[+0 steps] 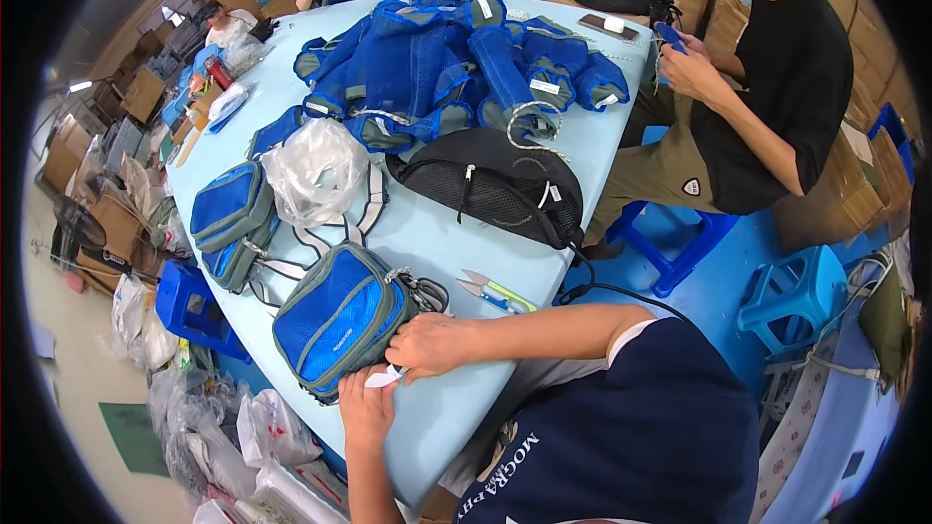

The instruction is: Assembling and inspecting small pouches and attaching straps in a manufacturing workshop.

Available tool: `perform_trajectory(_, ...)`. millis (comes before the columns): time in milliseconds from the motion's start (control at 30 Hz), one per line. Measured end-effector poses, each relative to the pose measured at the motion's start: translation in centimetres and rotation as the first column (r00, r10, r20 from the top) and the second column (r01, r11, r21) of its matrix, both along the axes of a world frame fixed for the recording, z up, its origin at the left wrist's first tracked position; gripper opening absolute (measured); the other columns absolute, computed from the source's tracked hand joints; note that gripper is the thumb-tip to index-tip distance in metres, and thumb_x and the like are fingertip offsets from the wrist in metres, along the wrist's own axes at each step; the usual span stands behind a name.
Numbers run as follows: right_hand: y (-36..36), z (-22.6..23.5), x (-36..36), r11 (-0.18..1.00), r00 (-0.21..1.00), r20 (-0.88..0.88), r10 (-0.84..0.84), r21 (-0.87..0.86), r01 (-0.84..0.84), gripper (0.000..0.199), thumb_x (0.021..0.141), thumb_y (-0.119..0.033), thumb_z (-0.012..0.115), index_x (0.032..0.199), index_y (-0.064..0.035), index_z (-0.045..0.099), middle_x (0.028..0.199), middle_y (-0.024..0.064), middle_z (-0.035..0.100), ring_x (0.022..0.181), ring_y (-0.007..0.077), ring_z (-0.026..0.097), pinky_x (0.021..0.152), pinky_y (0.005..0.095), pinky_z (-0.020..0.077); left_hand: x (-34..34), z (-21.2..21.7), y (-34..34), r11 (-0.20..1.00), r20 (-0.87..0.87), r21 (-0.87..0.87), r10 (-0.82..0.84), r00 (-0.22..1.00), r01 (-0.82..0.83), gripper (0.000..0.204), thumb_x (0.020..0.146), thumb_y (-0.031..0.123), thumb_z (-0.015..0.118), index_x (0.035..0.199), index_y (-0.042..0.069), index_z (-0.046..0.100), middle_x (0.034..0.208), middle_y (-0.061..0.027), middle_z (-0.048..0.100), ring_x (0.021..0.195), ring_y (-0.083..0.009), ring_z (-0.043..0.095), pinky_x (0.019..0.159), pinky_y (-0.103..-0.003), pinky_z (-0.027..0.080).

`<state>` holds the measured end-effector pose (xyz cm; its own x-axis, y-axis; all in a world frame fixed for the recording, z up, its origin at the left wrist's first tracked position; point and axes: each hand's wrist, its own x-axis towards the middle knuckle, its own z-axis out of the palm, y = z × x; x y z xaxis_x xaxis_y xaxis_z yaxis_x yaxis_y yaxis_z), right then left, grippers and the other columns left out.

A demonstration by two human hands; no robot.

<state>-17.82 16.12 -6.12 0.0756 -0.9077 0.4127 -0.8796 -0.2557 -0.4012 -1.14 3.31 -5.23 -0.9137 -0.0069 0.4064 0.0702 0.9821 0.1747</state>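
Near the lower centre of the head view, your left hand point(367, 409) pinches a white tag point(382, 377) at the blue-and-grey bag's point(335, 322) lower-right edge on the bench point(427, 427); your right hand point(427, 344) curls beside it, its hold unclear; you're apparently handling the tag, so next calls for steadying the bag

We see blue mesh cloth on the near bag point(335, 330), a smooth white tag point(382, 377), a glossy, crumpled plastic bag point(316, 170) farther off, metal-bladed snips point(482, 289), a smooth tabletop point(437, 417) and, at right, a shiny plastic stool point(798, 293).
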Motion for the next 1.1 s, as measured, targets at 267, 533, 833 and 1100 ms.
perform_trajectory(267, -0.2, 0.3, 0.6, 1.000, 1.000, 0.019, -0.024, 0.009, 0.024, 0.036, 0.065, -0.032, 0.074, 0.078, -0.0024, 0.057, 0.074, 0.0127, 0.060, 0.075, 0.0311, 0.061, 0.065, 0.0408, 0.0489, 0.0, -1.1, 0.1, 0.999, -0.088, 0.013, 0.036, 0.995, -0.035, 0.022, 0.082, 0.020, 0.059, 0.098, 0.007, 0.054, 0.089, -0.0107, 0.057, 0.080, -0.0299, 0.054, 0.076, -0.043, 0.040)
perform_trajectory(533, 0.0, 0.0, 0.8, 0.997, 0.997, 0.006, -0.079, -0.012, 0.079, 0.032, 0.067, -0.028, 0.072, 0.077, -0.0040, 0.054, 0.074, 0.0116, 0.059, 0.073, 0.0299, 0.059, 0.064, 0.0408, 0.0473, -0.1, -0.3, 0.6, 0.996, -0.147, 0.077, 0.056, 0.988, -0.045, 0.022, 0.075, 0.011, 0.064, 0.095, 0.006, 0.057, 0.087, -0.0096, 0.059, 0.078, -0.0291, 0.054, 0.071, -0.040, 0.039)
perform_trajectory(833, 0.1, 0.2, 1.0, 0.996, 0.997, -0.003, -0.079, -0.040, 0.079, 0.032, 0.068, -0.028, 0.072, 0.075, -0.0045, 0.052, 0.072, 0.0112, 0.057, 0.071, 0.0293, 0.059, 0.062, 0.0400, 0.0467, 0.3, -0.1, 0.7, 0.995, -0.134, 0.079, 0.063, 0.989, -0.053, 0.025, 0.071, 0.012, 0.065, 0.095, 0.008, 0.056, 0.088, -0.0071, 0.058, 0.080, -0.0265, 0.055, 0.076, -0.039, 0.040)
perform_trajectory(1100, 0.1, 0.2, 0.9, 0.995, 0.997, -0.020, -0.080, -0.055, 0.079, 0.032, 0.069, -0.029, 0.071, 0.076, -0.0047, 0.052, 0.073, 0.0109, 0.057, 0.072, 0.0291, 0.059, 0.063, 0.0399, 0.0466, 0.1, 0.1, 0.7, 0.995, -0.117, 0.086, 0.063, 0.991, -0.053, 0.025, 0.072, 0.013, 0.065, 0.095, 0.008, 0.057, 0.086, -0.0077, 0.058, 0.079, -0.0266, 0.055, 0.073, -0.038, 0.040)
